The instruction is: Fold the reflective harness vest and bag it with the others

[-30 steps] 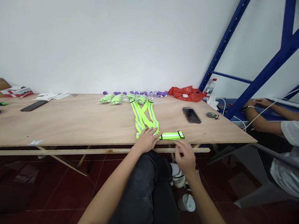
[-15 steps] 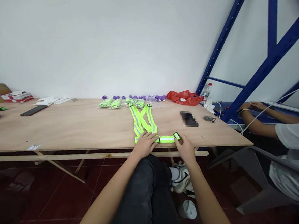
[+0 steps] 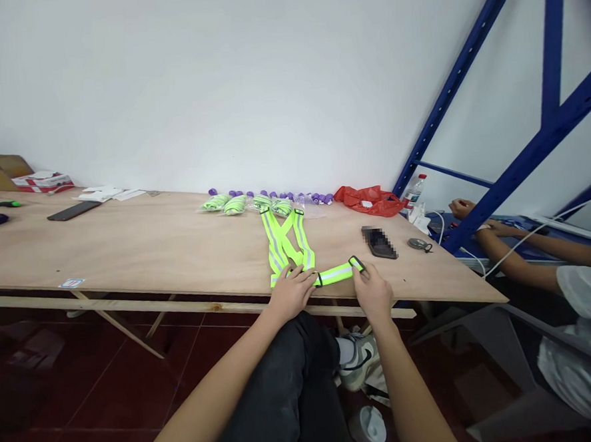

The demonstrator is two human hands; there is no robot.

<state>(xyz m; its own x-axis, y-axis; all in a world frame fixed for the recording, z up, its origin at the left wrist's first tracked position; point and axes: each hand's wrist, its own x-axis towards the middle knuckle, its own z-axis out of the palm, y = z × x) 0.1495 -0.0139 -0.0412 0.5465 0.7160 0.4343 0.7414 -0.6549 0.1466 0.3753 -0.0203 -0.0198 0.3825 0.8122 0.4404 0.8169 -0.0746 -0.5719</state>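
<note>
A neon yellow reflective strap vest (image 3: 287,245) lies spread on the plywood table (image 3: 141,247), its two long straps crossing toward the wall. My left hand (image 3: 290,290) rests flat on the vest's near corner at the table edge, fingers spread. My right hand (image 3: 372,289) pinches the black-tipped end of the vest's horizontal waist strap (image 3: 339,271) and lifts it slightly off the table.
Several rolled yellow vests (image 3: 247,202) and purple caps sit by the wall, with a red bag (image 3: 369,200) to their right. A dark phone (image 3: 378,241) and a small round object (image 3: 419,243) lie right of the strap. Another person's arm (image 3: 518,257) reaches from the right.
My right hand rose from below the table edge, took the strap's end and drew it up and inward. My left hand stayed pressed on the vest. The other person's hands shifted.
</note>
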